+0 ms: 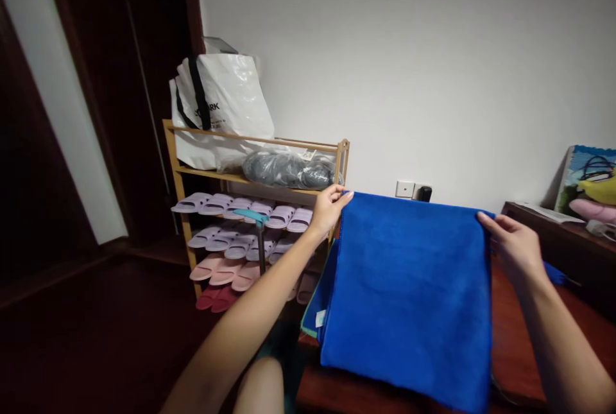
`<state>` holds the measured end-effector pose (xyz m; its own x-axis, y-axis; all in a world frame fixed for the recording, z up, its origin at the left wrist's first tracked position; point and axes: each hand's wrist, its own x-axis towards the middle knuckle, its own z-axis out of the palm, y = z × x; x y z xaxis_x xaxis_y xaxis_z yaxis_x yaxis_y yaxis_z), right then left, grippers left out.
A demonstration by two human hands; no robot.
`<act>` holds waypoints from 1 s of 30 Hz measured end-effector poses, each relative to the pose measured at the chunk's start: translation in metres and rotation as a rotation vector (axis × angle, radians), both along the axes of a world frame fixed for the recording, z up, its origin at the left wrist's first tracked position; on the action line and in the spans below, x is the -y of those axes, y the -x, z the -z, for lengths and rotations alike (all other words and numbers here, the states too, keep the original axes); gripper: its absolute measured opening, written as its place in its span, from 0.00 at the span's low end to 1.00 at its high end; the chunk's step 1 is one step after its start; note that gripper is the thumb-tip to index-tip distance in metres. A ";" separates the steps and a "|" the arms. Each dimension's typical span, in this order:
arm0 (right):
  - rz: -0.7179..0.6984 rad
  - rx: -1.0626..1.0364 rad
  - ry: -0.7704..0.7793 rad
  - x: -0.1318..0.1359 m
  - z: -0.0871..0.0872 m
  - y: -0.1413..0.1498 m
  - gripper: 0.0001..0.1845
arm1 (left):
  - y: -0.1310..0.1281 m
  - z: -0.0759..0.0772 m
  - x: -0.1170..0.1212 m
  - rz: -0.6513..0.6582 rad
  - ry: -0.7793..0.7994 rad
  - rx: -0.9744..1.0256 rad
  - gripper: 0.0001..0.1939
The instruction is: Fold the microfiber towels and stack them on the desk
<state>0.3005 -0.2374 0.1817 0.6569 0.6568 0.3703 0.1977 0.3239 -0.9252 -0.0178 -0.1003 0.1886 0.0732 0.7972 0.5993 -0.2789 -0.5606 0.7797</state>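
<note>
A blue towel point(414, 292) hangs stretched between my two hands, its top edge taut. My left hand point(331, 207) pinches the upper left corner between thumb and fingers. At the upper right corner, my right hand point(517, 244) is closed on the cloth. A small white label point(320, 318) shows at the towel's lower left side. Behind the hanging towel, another blue cloth with a green edge point(312, 311) is partly visible on the reddish wooden table point(517, 337); the towel hides most of it.
A wooden shoe rack point(180, 208) with rows of slippers point(231, 247) stands at left, topped by a white bag point(231, 93) and a plastic-wrapped grey bundle point(289, 170). A teal-topped handle point(253, 216) rises before it. At right, a dark ledge point(529, 221) holds several items.
</note>
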 end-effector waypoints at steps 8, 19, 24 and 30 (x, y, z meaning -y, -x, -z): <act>-0.004 0.115 0.092 -0.075 0.042 -0.033 0.28 | -0.028 0.050 -0.073 -0.073 0.027 -0.134 0.13; 0.173 0.608 0.373 -0.157 0.100 -0.042 0.41 | -0.057 0.100 -0.121 -0.350 -0.002 -0.712 0.21; -0.103 0.974 0.561 -0.172 0.172 -0.004 0.37 | -0.079 0.159 -0.100 -0.154 -0.118 -1.167 0.29; -0.146 1.135 0.811 -0.171 0.206 -0.004 0.40 | -0.079 0.187 -0.105 -0.102 -0.111 -1.450 0.36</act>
